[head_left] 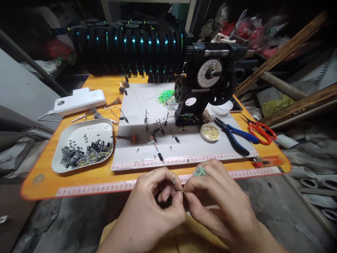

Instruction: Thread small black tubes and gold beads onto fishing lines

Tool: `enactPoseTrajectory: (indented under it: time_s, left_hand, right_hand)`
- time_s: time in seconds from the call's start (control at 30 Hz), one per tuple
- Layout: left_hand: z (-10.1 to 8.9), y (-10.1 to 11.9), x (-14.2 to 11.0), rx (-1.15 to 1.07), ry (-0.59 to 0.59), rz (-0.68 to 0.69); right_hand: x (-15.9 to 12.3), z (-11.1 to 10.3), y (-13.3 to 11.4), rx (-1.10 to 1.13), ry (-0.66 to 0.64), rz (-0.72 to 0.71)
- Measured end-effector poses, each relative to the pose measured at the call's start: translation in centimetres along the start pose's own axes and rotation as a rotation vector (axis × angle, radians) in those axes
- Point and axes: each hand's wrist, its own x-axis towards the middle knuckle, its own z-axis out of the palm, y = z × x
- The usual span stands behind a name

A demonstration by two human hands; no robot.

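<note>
In front of the table's near edge, my left hand [159, 198] and my right hand [218, 200] meet fingertip to fingertip. Thumb and forefinger of each are pinched around a tiny gold-coloured piece [182, 191], mostly hidden by the fingertips. A green wrap [199, 171] shows at a finger of my right hand. Just beyond lies a white board [131, 151] carrying small black cylinders with thin stems [160, 156] and a few tiny metal pieces [171, 148]. A small round dish [210, 133] of gold-coloured bits stands on the board's right side.
A white tray [79, 128] of grey and black parts sits left, near a white power strip [79, 102]. Behind stands a black machine with a dial [210, 73] and a row of spools [131, 49]. Blue-handled pliers [237, 135] and red-handled scissors [263, 133] lie right.
</note>
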Motion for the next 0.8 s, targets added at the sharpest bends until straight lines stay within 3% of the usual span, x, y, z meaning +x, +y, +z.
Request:
enactPoseTrajectory:
  time_s: [0.27, 0.63, 0.8]
  left_hand:
    - [-0.4, -0.6, 0.3, -0.239, -0.182, -0.108]
    - [-0.7, 0.1, 0.7, -0.409, -0.274, -0.173]
    - [-1.0, -0.5, 1.0, -0.525, -0.297, -0.161]
  right_hand:
    - [-0.4, 0.0, 0.2, 0.237, -0.073, 0.128]
    - [-0.6, -0.5, 0.6, 0.335, -0.134, 0.127]
    - [-0.7, -0.6, 0.7, 0.198, -0.071, 0.056]
